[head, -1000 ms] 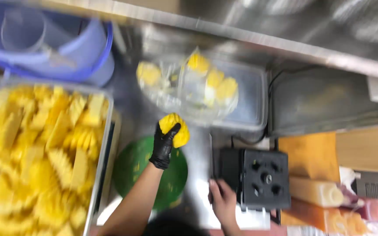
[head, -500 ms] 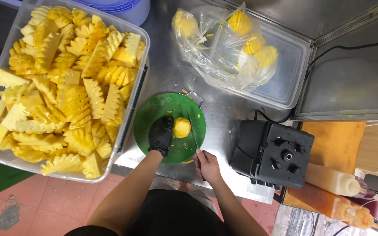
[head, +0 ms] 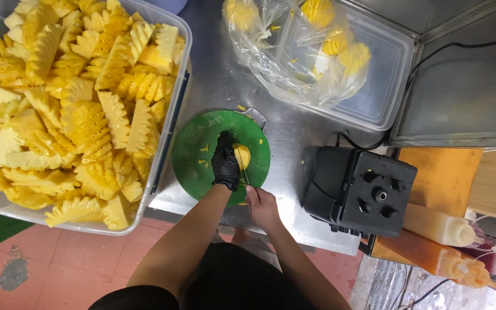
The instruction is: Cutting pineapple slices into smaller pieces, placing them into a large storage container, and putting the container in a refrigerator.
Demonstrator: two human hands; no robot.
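My left hand (head: 224, 162), in a black glove, presses a peeled yellow pineapple (head: 242, 155) down on a round green cutting board (head: 193, 148). My bare right hand (head: 261, 205) sits at the board's near edge and grips a knife (head: 243, 166) whose thin blade runs up against the fruit. Small yellow scraps lie scattered on the board.
A big clear tub (head: 170, 123) of cut pineapple wedges fills the left. A clear container (head: 386, 86) holding a plastic bag of peeled pineapples (head: 294, 46) stands at the back. A black blender base (head: 360, 189) and squeeze bottles (head: 440, 227) are on the right.
My left hand carried the pineapple from above the counter down onto the green board. My right hand came off the blender base to the board's edge and holds the knife against the fruit.
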